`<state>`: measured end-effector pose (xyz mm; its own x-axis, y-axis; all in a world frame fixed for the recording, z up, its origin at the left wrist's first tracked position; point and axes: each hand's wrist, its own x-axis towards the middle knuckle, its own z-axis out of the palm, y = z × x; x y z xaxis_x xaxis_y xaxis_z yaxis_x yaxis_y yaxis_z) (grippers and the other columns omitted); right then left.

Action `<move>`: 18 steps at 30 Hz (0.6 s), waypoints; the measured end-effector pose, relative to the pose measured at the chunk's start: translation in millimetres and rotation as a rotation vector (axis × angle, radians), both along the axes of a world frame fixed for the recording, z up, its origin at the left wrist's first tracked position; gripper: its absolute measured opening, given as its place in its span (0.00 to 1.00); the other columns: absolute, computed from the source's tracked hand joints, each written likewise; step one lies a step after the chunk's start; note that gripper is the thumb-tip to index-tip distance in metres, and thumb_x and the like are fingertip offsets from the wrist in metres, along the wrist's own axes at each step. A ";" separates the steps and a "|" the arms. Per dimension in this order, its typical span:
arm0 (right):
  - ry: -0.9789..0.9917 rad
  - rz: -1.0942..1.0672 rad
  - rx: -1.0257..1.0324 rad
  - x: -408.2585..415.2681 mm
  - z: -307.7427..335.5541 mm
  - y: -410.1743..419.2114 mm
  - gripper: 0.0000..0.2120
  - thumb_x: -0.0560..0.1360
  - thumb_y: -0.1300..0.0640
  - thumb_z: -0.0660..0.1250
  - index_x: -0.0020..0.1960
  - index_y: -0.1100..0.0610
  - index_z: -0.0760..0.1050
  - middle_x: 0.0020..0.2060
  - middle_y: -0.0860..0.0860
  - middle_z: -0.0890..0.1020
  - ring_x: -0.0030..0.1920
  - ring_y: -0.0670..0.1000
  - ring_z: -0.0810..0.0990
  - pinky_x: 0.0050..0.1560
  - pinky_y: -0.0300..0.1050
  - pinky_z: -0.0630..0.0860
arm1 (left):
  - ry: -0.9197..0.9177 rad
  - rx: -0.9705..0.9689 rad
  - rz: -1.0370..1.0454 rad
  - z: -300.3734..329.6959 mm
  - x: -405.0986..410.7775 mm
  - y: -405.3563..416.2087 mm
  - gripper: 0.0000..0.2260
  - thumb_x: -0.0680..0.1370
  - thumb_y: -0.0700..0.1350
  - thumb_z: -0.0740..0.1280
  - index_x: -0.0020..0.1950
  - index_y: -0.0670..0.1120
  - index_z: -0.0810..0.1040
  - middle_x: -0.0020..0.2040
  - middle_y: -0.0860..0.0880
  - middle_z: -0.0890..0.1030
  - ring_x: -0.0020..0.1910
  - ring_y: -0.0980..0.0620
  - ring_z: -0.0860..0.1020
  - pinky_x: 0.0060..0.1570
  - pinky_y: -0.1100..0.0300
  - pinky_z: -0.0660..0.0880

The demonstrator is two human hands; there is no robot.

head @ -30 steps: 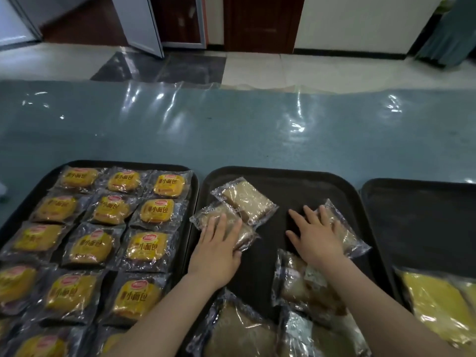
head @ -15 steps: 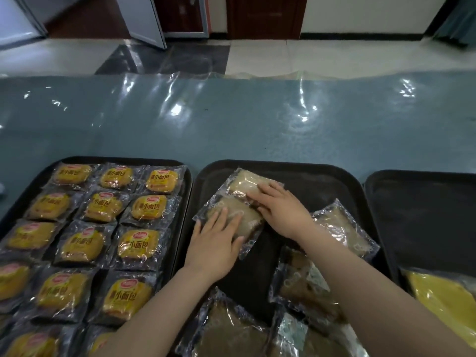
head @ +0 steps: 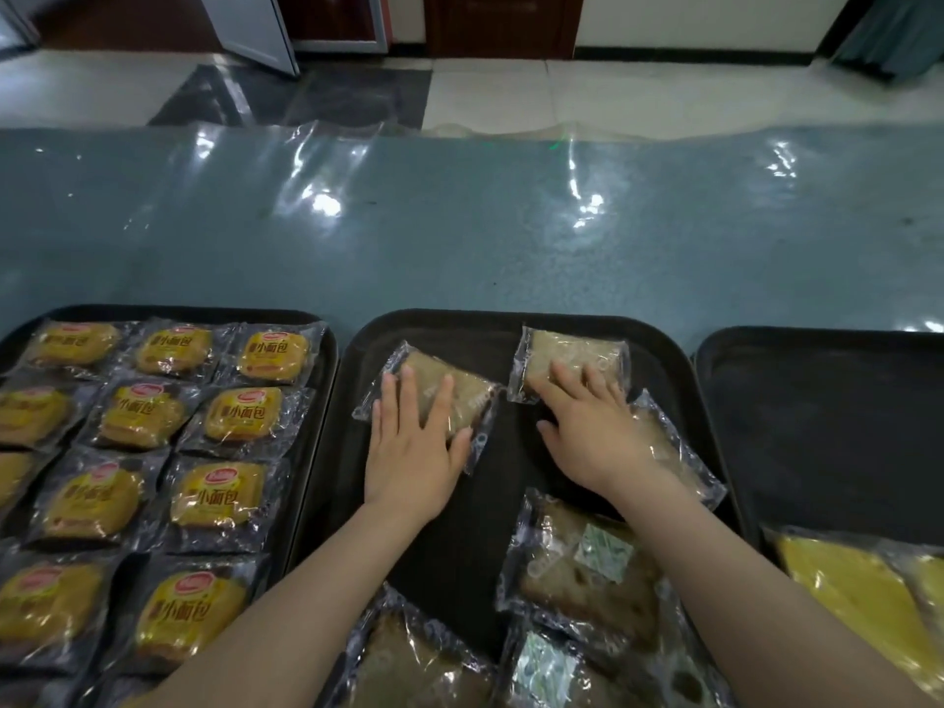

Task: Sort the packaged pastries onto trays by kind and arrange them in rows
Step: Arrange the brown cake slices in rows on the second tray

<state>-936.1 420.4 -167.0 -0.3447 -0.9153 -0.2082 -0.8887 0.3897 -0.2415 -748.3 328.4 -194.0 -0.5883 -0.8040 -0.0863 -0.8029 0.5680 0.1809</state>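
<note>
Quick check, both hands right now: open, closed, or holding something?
Left hand: open, fingers flat on the far-left brown pastry packet on the middle tray.
Right hand: open, fingers pressing on the next brown packet beside it.

Blue-grey tabletop [head: 459, 237] under glossy clear film, glare spots across it; beyond, pale tiled floor [head: 613, 94] with dark slab [head: 306, 102], brown wooden door [head: 503, 23], white wall [head: 705, 17].

Blue-grey table [head: 459, 237] bears three black trays [head: 511, 324].
</note>
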 end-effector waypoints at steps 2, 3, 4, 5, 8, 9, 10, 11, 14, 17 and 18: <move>-0.014 -0.005 -0.017 -5.0 -3.1 -1.2 0.26 0.81 0.49 0.56 0.76 0.41 0.52 0.78 0.47 0.48 0.77 0.58 0.42 0.74 0.58 0.42 | 0.031 0.018 0.071 -0.8 -14.1 -10.2 0.28 0.79 0.60 0.45 0.77 0.55 0.40 0.76 0.41 0.35 0.73 0.42 0.31 0.69 0.50 0.33; -0.022 -0.006 -0.027 -7.0 -3.7 -2.1 0.26 0.80 0.49 0.57 0.76 0.41 0.54 0.78 0.47 0.48 0.77 0.57 0.42 0.74 0.58 0.43 | 0.043 0.028 0.103 -0.4 -20.0 -14.8 0.28 0.80 0.60 0.45 0.77 0.54 0.40 0.76 0.40 0.35 0.73 0.41 0.32 0.69 0.50 0.33; -0.030 -0.010 -0.036 -9.1 -4.4 -2.9 0.25 0.80 0.49 0.58 0.75 0.41 0.55 0.78 0.48 0.48 0.77 0.56 0.42 0.75 0.58 0.43 | 0.050 0.038 0.129 -0.1 -25.7 -18.9 0.28 0.80 0.60 0.45 0.77 0.53 0.40 0.76 0.40 0.35 0.73 0.40 0.32 0.69 0.49 0.33; -0.036 -0.018 -0.043 -11.2 -5.3 -3.6 0.25 0.80 0.49 0.59 0.74 0.41 0.56 0.78 0.48 0.47 0.77 0.56 0.41 0.75 0.58 0.42 | 0.055 0.050 0.149 -0.3 -31.8 -22.4 0.29 0.80 0.60 0.45 0.77 0.52 0.40 0.76 0.39 0.35 0.73 0.40 0.33 0.69 0.49 0.33; -0.036 -0.036 -0.058 -15.2 -9.0 -3.0 0.24 0.79 0.48 0.61 0.72 0.41 0.58 0.78 0.50 0.44 0.77 0.53 0.39 0.72 0.55 0.39 | 0.089 0.114 0.211 -0.5 -48.4 -27.7 0.30 0.79 0.62 0.45 0.77 0.51 0.39 0.75 0.38 0.35 0.73 0.39 0.32 0.67 0.48 0.32; -0.033 -0.036 -0.064 -16.3 -10.6 -2.5 0.24 0.78 0.48 0.61 0.72 0.40 0.58 0.78 0.51 0.44 0.77 0.53 0.38 0.72 0.53 0.37 | 0.115 0.145 0.231 0.4 -53.5 -28.6 0.31 0.79 0.62 0.46 0.77 0.51 0.39 0.75 0.37 0.35 0.73 0.38 0.32 0.66 0.48 0.31; -0.029 -0.034 -0.069 -17.2 -12.2 -1.8 0.24 0.78 0.48 0.61 0.72 0.40 0.57 0.78 0.51 0.44 0.77 0.53 0.38 0.71 0.53 0.37 | 0.150 0.179 0.248 1.8 -58.2 -28.9 0.31 0.79 0.62 0.47 0.77 0.51 0.39 0.75 0.37 0.35 0.73 0.39 0.32 0.66 0.49 0.31; -0.025 -0.031 -0.072 -18.1 -13.9 -1.2 0.24 0.79 0.48 0.60 0.72 0.40 0.57 0.78 0.51 0.44 0.77 0.53 0.38 0.71 0.52 0.36 | 0.195 0.211 0.254 3.1 -61.5 -28.1 0.31 0.80 0.61 0.48 0.77 0.51 0.40 0.75 0.37 0.34 0.73 0.39 0.32 0.66 0.49 0.31; -0.003 -0.015 -0.077 -19.7 -18.9 0.2 0.24 0.79 0.47 0.59 0.72 0.40 0.55 0.78 0.51 0.43 0.76 0.53 0.37 0.71 0.53 0.35 | 0.360 0.241 0.198 6.4 -58.1 -21.5 0.29 0.81 0.57 0.51 0.77 0.52 0.44 0.76 0.41 0.36 0.74 0.46 0.33 0.69 0.50 0.35; 0.009 0.001 -0.065 -21.1 -20.5 -0.2 0.26 0.78 0.46 0.59 0.73 0.42 0.53 0.78 0.52 0.42 0.76 0.54 0.36 0.71 0.55 0.36 | 0.394 0.165 0.120 6.3 -38.6 -14.7 0.25 0.81 0.51 0.55 0.77 0.52 0.50 0.78 0.46 0.42 0.75 0.51 0.36 0.72 0.53 0.41; 0.012 0.005 -0.063 -21.1 -19.9 -0.7 0.26 0.78 0.46 0.59 0.73 0.42 0.53 0.78 0.52 0.42 0.76 0.54 0.36 0.72 0.55 0.36 | 0.368 0.139 0.100 5.8 -30.6 -12.4 0.25 0.81 0.50 0.55 0.77 0.52 0.52 0.78 0.48 0.43 0.75 0.52 0.37 0.71 0.54 0.41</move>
<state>-957.3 419.7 -186.9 -0.3420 -0.9282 -0.1466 -0.8936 0.3695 -0.2547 -779.0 316.1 -188.2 -0.5193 -0.8546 0.0039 -0.7202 0.4401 0.5362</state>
